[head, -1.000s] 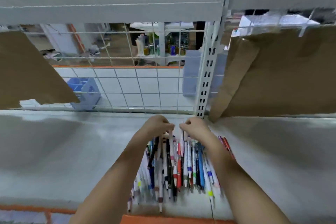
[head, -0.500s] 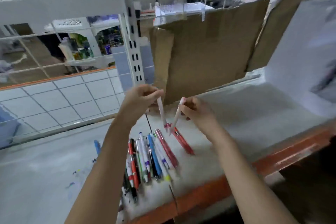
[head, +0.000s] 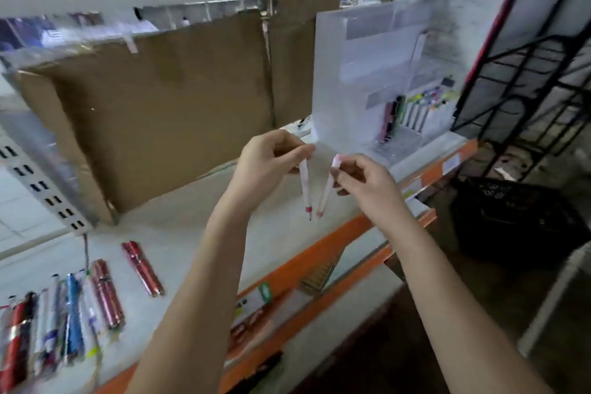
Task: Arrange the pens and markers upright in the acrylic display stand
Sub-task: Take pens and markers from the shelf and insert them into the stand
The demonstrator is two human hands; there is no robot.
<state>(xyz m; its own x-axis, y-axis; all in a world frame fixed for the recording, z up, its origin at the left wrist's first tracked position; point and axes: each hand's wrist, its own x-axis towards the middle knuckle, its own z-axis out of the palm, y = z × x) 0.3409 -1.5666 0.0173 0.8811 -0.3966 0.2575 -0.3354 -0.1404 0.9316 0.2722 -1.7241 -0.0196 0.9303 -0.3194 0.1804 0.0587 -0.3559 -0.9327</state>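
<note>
**A:** Start with the biggest thing. What carries everything?

**B:** A pale shelf [head: 179,227] with an orange front edge. I'll place everything else against it. At its back leans a large brown cardboard sheet [head: 166,112], spanning much of its width.

**A:** And the stand?

**B:** The acrylic display stand [head: 345,73] sits on the shelf's right end, just right of the cardboard. It's clear and tiered. Several pens [head: 415,109] already stand upright in its lower right compartments; the picture is too blurred to count them. Beyond the shelf's right end stands a black wire rack [head: 524,80], and a dark crate [head: 511,221] sits lower down, below shelf level.

**A:** Where are the loose ones?

**B:** A row of pens and markers [head: 60,323] lies flat on the shelf's left part, near the front edge. Two dark red pens [head: 142,269] lie a little right of that row, apart from it.

**A:** The hands?

**B:** Both are raised above the middle of the shelf, left of the stand. The left hand [head: 265,166] pinches the top of a white pen [head: 305,182] between thumb and fingers; the pen hangs tip down. The right hand [head: 364,179] pinches a second white pen [head: 327,189] near its upper end, also tip down.

**A:** Do the pens touch?

**B:** Their pinkish tips come close together, tops spread apart like a V. Whether the tips touch, I cannot tell. Neither pen touches the shelf or the stand.
</note>
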